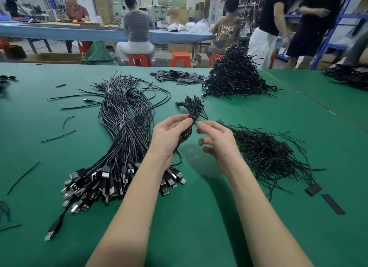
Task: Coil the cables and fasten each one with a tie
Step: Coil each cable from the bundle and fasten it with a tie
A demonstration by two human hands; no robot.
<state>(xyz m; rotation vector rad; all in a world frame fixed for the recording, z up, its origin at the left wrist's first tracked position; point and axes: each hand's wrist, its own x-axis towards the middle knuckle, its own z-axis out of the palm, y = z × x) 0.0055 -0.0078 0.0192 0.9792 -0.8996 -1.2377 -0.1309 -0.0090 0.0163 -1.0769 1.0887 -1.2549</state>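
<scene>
Loose cable bundle (123, 131) on table (199, 217) left of centre, tie heap (266, 153) at right, coiled-cable pile (237, 77) behind it, small flat pieces (177, 77) between bundle and pile, far back.

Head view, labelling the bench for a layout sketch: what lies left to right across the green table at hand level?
Long bundle of black USB cables → left hand gripping a black coiled cable → right hand → loose heap of thin black ties.
</scene>
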